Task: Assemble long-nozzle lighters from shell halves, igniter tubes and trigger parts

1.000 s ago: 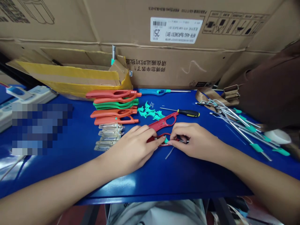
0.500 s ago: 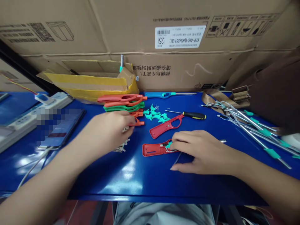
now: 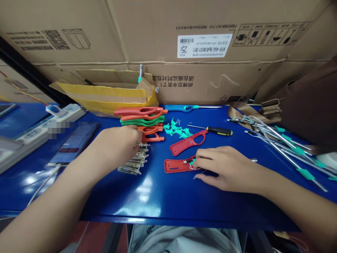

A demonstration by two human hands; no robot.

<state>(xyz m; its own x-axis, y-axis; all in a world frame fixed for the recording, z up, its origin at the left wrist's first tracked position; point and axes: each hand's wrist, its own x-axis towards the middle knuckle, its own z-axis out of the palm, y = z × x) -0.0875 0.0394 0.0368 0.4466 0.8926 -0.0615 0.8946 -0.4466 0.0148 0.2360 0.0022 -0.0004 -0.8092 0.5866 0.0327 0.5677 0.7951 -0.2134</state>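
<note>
My left hand (image 3: pixel 119 142) is closed, its curled fingertips at the uppermost of several clear fuel tanks (image 3: pixel 129 168) lying in a row. The fingers partly hide that tank. Just beyond it are stacked lighter handle shells, orange (image 3: pixel 152 137) and green (image 3: pixel 142 121). My right hand (image 3: pixel 223 168) grips the handle end of an open red lighter shell half (image 3: pixel 175 166) lying on the table. A teal trigger piece and white wires show inside it beside my fingers; a metal tip (image 3: pixel 253 160) sticks out past the hand. Another red shell half (image 3: pixel 181 144) lies behind it.
Loose teal triggers (image 3: pixel 176 130), a screwdriver (image 3: pixel 218 130) and a blue lighter (image 3: pixel 181 108) lie farther back. At right are metal lighter rods with wires (image 3: pixel 292 144). A phone (image 3: pixel 76 144), power strip (image 3: pixel 39 131) and yellow-taped carton (image 3: pixel 105 98) occupy the left.
The view has shifted slightly. My left hand has drawn back a little to the left, exposing more of the clear fuel tanks. My right hand stays at the red shell half.
</note>
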